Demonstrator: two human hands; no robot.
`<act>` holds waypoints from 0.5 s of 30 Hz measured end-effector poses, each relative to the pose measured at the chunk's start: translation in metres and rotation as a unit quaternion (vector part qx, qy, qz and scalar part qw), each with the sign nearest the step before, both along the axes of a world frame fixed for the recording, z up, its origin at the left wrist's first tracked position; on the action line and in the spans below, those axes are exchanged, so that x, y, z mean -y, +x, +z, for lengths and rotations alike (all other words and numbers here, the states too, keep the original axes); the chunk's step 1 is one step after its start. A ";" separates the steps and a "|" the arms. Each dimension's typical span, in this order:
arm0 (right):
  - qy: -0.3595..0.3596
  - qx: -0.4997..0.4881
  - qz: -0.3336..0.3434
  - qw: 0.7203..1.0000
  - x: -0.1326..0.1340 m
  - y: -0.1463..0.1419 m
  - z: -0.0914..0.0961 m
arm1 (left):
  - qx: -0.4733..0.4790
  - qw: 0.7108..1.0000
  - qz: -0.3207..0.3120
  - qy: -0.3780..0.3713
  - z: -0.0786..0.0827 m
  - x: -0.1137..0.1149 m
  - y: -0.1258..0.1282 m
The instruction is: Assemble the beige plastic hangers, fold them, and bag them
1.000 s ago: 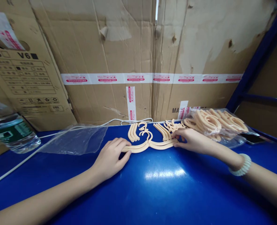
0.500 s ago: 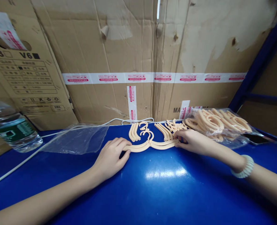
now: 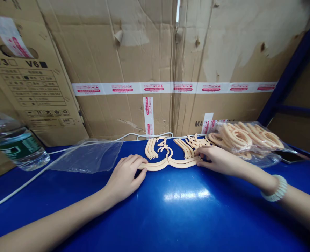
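Note:
A beige clothes hanger [image 3: 157, 166] lies on the blue tabletop, its hook pointing away from me and its two arms spread left and right. My left hand [image 3: 127, 173] is closed on the tip of its left arm, between thumb and fingers. At the other end, my right hand [image 3: 214, 159] pinches the right arm's tip. Just behind the hanger are loose curved arm pieces [image 3: 151, 148] on the left and another row of arm pieces [image 3: 184, 148] on the right. Loose hooks [image 3: 161, 141] sit between the two rows, and a heap of small hook pieces [image 3: 196, 140] is behind my right hand.
Clear plastic bags [image 3: 245, 138] packed with beige parts lie at right, beside a dark phone [image 3: 288, 156]. A flat plastic bag [image 3: 88, 157], a white cable [image 3: 18, 190] and a water bottle [image 3: 15, 140] are at left. Cardboard [image 3: 123, 63] walls the back.
Both hands keep their hold on the hanger's ends, and the parts stay put. The whole view has shifted very slightly.

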State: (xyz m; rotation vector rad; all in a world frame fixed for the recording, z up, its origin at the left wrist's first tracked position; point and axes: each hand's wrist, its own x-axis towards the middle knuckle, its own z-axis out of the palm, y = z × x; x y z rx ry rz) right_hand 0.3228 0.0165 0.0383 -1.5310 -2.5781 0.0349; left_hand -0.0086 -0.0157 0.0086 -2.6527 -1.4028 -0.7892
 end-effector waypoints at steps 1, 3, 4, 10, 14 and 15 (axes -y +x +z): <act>-0.001 0.000 0.000 1.000 0.000 0.000 0.000 | 0.001 1.000 0.001 0.001 0.000 0.000 0.000; -0.003 0.001 0.000 1.000 0.001 -0.001 0.001 | 0.005 1.000 0.004 0.002 0.000 0.000 0.000; -0.003 0.001 -0.001 1.000 0.001 -0.001 0.001 | 0.007 1.000 0.005 0.003 0.000 0.000 0.000; -0.010 0.005 -0.009 1.000 -0.001 0.002 0.001 | 0.015 1.000 0.006 -0.006 0.000 0.000 -0.001; -0.018 0.012 -0.015 1.000 -0.002 0.004 0.002 | 0.015 1.000 0.007 -0.017 -0.001 -0.001 -0.001; -0.019 0.014 -0.018 1.000 -0.002 0.004 0.002 | 0.016 1.000 0.008 -0.019 -0.001 -0.002 -0.001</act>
